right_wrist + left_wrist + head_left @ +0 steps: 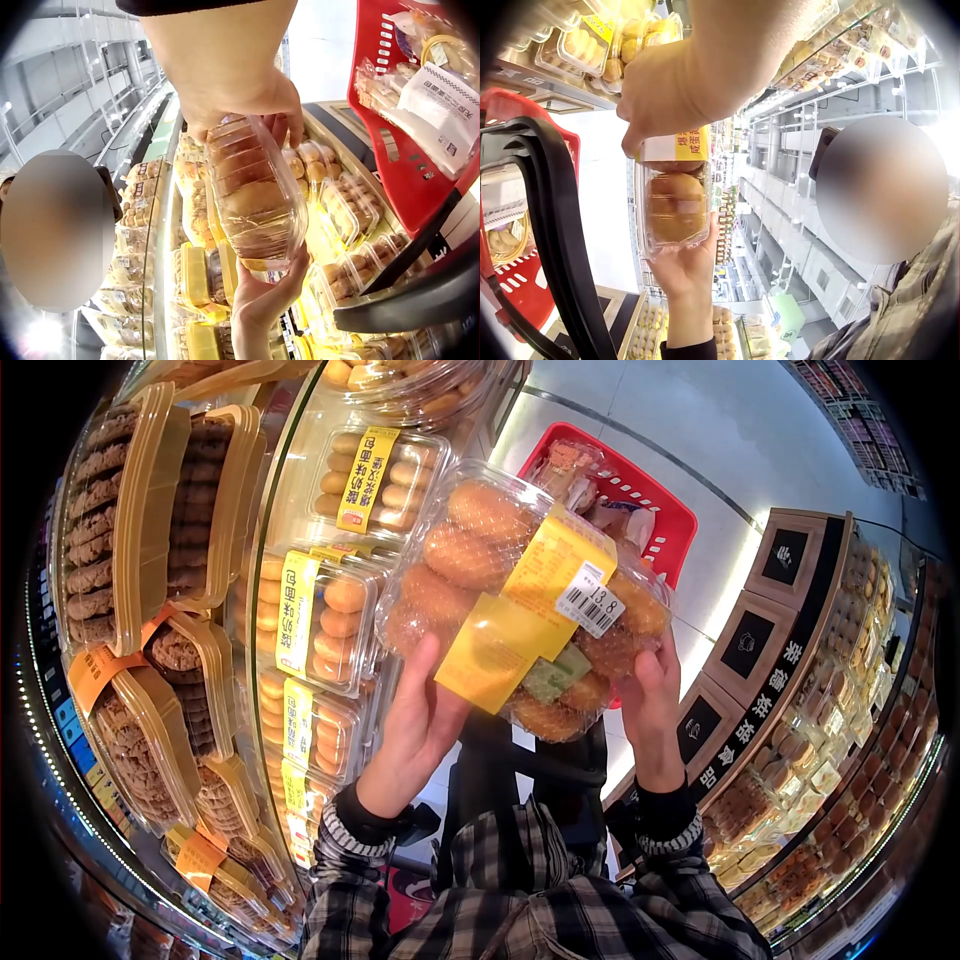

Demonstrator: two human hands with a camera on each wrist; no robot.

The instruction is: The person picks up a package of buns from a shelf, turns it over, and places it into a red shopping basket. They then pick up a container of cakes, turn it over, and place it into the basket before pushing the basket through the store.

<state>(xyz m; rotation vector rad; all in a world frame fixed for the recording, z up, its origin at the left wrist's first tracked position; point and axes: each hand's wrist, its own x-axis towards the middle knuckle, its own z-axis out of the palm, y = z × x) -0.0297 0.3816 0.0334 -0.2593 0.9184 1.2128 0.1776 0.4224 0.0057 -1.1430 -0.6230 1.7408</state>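
Observation:
Both hands hold a clear plastic box of golden bread rolls (470, 555) up in front of the body, between the shelf and the basket. A yellow paper band (515, 635) crosses the box, with a white price sticker (591, 600) reading 13.8 on it. The left hand (425, 710) grips the left end, thumb up along the side. At the opposite end, the right hand (655, 710) holds the box with its thumb against the plastic. Browned rolls press against the side wall in the right wrist view, where the right hand (232, 94) reaches over from above.
A red shopping basket (678, 510) with packaged food in it stands beyond the box; its black handle (555, 202) shows in the left wrist view. Boxed buns (335, 622) and cookie trays (110, 520) line the left shelf. Another bakery display (790, 750) curves along the right.

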